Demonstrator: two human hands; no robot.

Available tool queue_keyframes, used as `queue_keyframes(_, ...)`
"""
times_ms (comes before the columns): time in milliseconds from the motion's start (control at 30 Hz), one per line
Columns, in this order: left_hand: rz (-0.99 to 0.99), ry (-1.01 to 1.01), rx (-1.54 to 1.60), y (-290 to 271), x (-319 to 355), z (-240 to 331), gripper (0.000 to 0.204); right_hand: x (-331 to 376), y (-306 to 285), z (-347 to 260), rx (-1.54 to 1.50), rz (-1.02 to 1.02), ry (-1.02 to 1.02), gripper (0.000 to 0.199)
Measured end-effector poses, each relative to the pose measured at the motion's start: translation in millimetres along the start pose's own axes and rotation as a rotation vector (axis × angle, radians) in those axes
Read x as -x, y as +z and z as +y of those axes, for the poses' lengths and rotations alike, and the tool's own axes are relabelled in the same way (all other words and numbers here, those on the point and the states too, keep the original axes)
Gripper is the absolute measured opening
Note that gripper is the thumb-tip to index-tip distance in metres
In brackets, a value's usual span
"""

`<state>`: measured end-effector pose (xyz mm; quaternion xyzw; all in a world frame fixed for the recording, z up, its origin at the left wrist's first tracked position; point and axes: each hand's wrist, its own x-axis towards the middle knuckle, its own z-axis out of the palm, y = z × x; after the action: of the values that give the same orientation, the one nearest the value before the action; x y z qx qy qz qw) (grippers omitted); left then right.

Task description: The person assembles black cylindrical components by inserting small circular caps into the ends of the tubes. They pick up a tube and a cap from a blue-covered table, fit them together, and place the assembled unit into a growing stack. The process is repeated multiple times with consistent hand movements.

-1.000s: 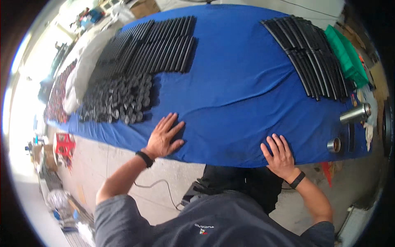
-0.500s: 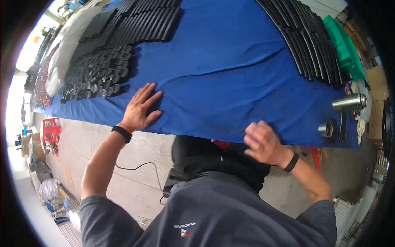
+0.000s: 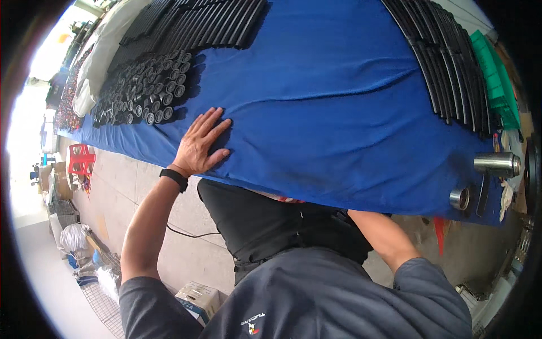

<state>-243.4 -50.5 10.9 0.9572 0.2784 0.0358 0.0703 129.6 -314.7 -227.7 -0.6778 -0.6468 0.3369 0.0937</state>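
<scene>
My left hand (image 3: 199, 146) lies flat on the blue tablecloth (image 3: 316, 130) near its front edge, fingers spread and nothing in them. Just beyond it to the left is a cluster of small black round caps (image 3: 149, 90), set close together. My right forearm (image 3: 384, 231) reaches in beneath the table's front edge, so the right hand is hidden. Close to the right end of the cloth, a steel flask (image 3: 494, 164) lies on its side, with a small steel cup (image 3: 459, 198) nearer me.
Rows of black tubes lie at the far left (image 3: 220, 28) and far right (image 3: 446, 73). A green crate (image 3: 494, 85) stands at the right edge. White sheeting (image 3: 99, 73) covers part of the left side. A red stool (image 3: 82, 161) and a carton (image 3: 199, 299) are on the floor.
My right hand has gone from above the table's front edge to underneath it, out of sight. The left hand stays flat on the cloth. The whole view has shifted a little.
</scene>
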Motion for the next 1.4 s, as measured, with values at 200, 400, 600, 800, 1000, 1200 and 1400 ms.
queue_keyframes(200,-0.006,0.016,0.030,1,-8,-4,0.074,-7,-32,13,0.145,0.111,0.140,0.044)
queue_keyframes(400,-0.062,0.021,0.044,2,-14,-11,0.077,1,-54,10,0.171,0.189,0.273,0.045)
queue_keyframes(600,-0.158,0.033,0.129,2,-2,-18,0.084,-19,-51,-17,0.137,0.138,0.359,0.046)
queue_keyframes(800,-0.176,0.067,0.199,6,-4,-27,0.084,-41,-33,-61,0.057,0.107,0.469,0.048)
queue_keyframes(1000,-0.266,0.037,0.264,1,-3,-27,0.078,-82,-12,-110,-0.024,0.069,0.475,0.049)
queue_keyframes(1200,-0.189,0.109,0.320,6,-3,-34,0.074,-109,32,-167,-0.075,0.058,0.480,0.051)
queue_keyframes(1400,-0.168,0.116,0.381,-8,-6,-36,0.075,-138,79,-208,-0.108,0.046,0.416,0.052)
